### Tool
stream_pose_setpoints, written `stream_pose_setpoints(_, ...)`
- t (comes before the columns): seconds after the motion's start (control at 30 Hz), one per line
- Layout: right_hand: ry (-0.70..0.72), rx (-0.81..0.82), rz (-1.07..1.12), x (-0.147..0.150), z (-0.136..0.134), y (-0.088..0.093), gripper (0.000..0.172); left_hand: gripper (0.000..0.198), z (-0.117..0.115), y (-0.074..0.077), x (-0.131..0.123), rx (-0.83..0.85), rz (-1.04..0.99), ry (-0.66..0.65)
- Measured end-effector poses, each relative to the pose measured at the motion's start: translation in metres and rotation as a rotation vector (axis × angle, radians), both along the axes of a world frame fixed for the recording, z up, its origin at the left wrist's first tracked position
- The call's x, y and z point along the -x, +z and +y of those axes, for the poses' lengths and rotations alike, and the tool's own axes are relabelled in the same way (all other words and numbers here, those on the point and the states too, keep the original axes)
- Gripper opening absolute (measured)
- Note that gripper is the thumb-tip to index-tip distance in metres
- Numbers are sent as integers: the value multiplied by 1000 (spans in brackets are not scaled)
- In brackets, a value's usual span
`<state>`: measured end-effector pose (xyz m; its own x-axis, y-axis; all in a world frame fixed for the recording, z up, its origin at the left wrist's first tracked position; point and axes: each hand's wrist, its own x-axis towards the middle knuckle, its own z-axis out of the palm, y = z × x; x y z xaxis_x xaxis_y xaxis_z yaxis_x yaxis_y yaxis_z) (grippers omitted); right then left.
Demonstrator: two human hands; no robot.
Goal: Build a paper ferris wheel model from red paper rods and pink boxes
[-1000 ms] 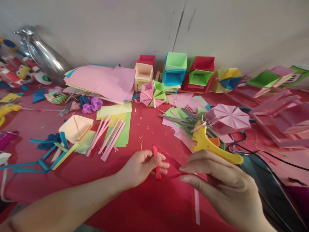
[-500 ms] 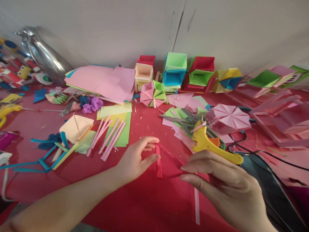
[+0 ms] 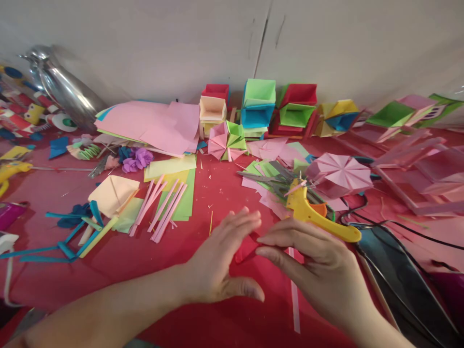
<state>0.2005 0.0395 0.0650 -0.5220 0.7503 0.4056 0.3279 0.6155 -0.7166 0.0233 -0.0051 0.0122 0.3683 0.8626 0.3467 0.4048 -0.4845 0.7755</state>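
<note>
My left hand (image 3: 221, 261) lies low over the red table with fingers stretched out flat, covering most of a red paper piece (image 3: 245, 249). My right hand (image 3: 315, 270) sits just to the right, thumb and forefinger pinched on the edge of that red paper. Only a small red corner shows between the two hands. A yellow glue gun (image 3: 315, 215) rests right behind my right hand, on a pile of pink and green scraps with grey scissors (image 3: 268, 179).
Pink rolled paper strips (image 3: 163, 203) lie on green sheets at left. Folded paper boxes (image 3: 261, 104) stand along the wall. A pink pleated disc (image 3: 339, 171), a pink sheet stack (image 3: 152, 123), a blue strip frame (image 3: 72, 232), black cables (image 3: 398, 229) and a silver balloon (image 3: 65, 87) surround the spot.
My left hand let go of the rolled red paper, opened and moved right to lie flat over it. My right hand shifted slightly left and kept its pinch.
</note>
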Motion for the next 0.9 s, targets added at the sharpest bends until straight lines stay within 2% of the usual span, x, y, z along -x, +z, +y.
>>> stream_pose_setpoints(0.1,40,-22,5,6,-3,-4,14,48,-3,-4,-10,-10,10,46)
stream_pose_setpoints(0.2,32,-85,-4,9,-6,-7,19,35,-1,-6,-11,-6,36,83)
stream_pose_setpoints(0.3,4,-133,-22,8,-7,-9,18,33,1,-6,-8,3,43,80)
stream_pose_setpoints(0.5,44,-170,-79,7,-8,-12,16,34,1,-6,-8,12,56,50)
stream_pose_setpoints(0.73,39,-213,-133,9,-10,-18,17,34,1,-9,-12,-136,195,62)
stream_pose_setpoints(0.9,44,-233,-139,9,-13,-20,20,31,0,-10,-13,-230,219,74)
